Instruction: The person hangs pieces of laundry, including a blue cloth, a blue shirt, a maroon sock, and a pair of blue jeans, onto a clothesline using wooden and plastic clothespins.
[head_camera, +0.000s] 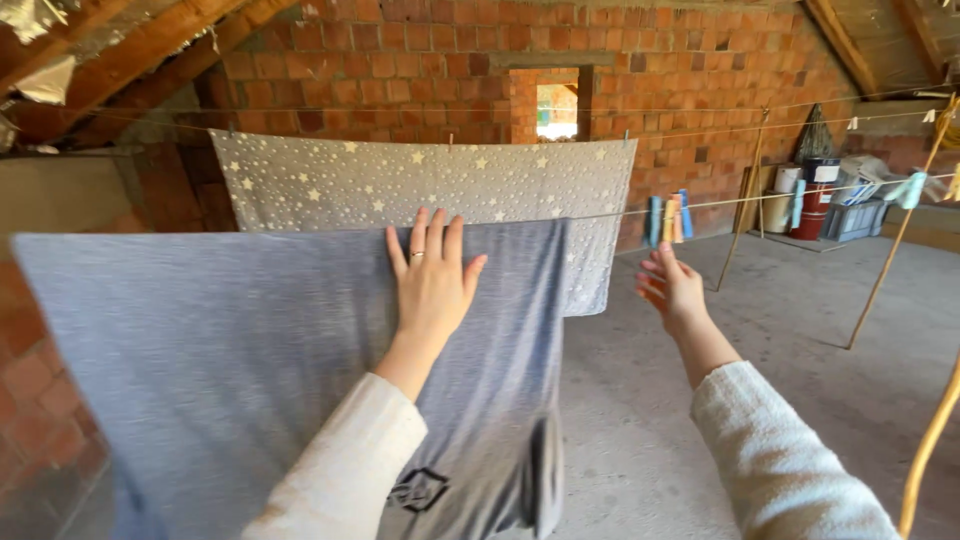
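A blue-grey cloth (220, 350) hangs over the near clothesline (620, 213) and fills the left half of the view. My left hand (432, 275) lies flat on its upper edge with fingers spread and a ring on one finger. My right hand (670, 285) hovers open to the right of the cloth, below the line, holding nothing. Several coloured clothes pegs (670, 217) are clipped to the line just beyond my right hand. Behind hangs a grey sheet with white stars (420, 180), pegged to a farther line.
A red brick wall with a small opening (556, 103) closes the attic at the back. Wooden poles (895, 245) prop the lines at the right. Buckets and a crate (850, 215) stand by the far right wall. The floor is bare concrete (760, 330).
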